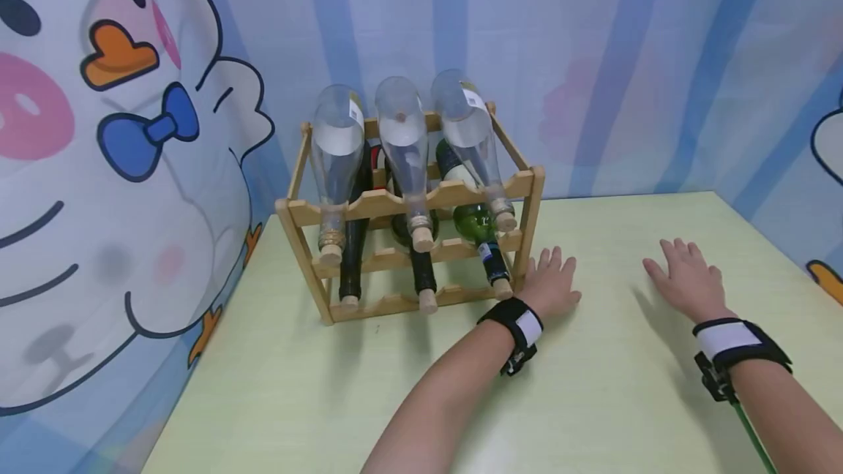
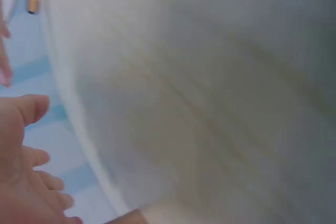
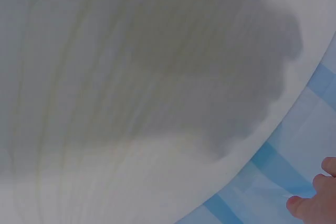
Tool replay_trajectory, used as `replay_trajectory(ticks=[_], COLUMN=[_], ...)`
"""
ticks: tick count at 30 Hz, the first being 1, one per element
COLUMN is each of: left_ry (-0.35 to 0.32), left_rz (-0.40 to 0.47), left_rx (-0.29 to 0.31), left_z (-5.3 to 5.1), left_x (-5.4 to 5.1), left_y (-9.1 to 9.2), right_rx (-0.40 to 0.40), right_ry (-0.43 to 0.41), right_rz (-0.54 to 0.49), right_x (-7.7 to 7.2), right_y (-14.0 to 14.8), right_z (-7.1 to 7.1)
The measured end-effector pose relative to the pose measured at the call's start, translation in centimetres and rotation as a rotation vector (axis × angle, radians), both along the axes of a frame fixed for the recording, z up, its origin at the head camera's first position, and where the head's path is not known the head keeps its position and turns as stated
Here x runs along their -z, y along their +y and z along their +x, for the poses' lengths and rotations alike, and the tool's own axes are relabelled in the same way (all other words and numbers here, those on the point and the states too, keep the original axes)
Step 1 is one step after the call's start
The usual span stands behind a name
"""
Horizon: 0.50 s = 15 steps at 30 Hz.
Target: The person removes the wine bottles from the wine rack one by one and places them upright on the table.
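A wooden wine rack (image 1: 375,205) stands on the table. Three clear glass bottles (image 1: 403,137) lie across its upper tier, corked necks toward me. On the lower tier are a green bottle (image 1: 476,222) at the right and two dark bottles (image 1: 356,254), partly hidden by the ones above. My left hand (image 1: 549,287) is close beside the rack's lower right corner, fingers spread, holding nothing; whether it touches the rack I cannot tell. Farther right, my right hand (image 1: 688,284) hovers over the table with fingers extended and nothing in it. Fingers (image 2: 39,156) show in the left wrist view, others (image 3: 310,200) in the right.
The pale green table (image 1: 619,401) extends in front of the rack and to its right. Behind it hangs a blue striped curtain (image 1: 527,35). Cartoon figures (image 1: 132,240) cover the cloth at the left. A green cable (image 1: 754,434) trails from the right wrist strap.
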<state>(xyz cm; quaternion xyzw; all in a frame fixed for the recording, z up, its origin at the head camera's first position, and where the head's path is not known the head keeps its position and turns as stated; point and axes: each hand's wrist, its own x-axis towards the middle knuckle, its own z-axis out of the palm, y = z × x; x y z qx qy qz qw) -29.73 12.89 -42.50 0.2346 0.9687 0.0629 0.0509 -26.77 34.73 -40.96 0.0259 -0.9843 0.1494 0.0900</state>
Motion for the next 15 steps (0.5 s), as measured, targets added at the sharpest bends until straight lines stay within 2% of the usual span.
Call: replay_trajectory(ticks=[3, 6, 11, 15], left_ry=[-0.041, -0.069, -0.028, 0.015], left_rz=[0.018, 0.027, 0.063, 0.208], left_rx=[0.032, 0.094, 0.281, 0.43], left_z=[0.9, 2.6, 7.1, 10.7], left_x=[-1.1, -2.7, -6.0, -8.8], left_y=[-0.7, -1.5, -4.2, -8.1], right_rx=[-0.027, -0.057, -0.126, -0.217], right_ry=[0.013, 0.029, 0.093, 0.128], right_rz=[-0.008, -0.011, -0.029, -0.075], right_x=[-0.6, -1.2, -2.4, -3.9], right_y=[-0.2, -0.9, -2.9, -5.1], right_z=[-0.3, -0.5, -0.5, 0.0])
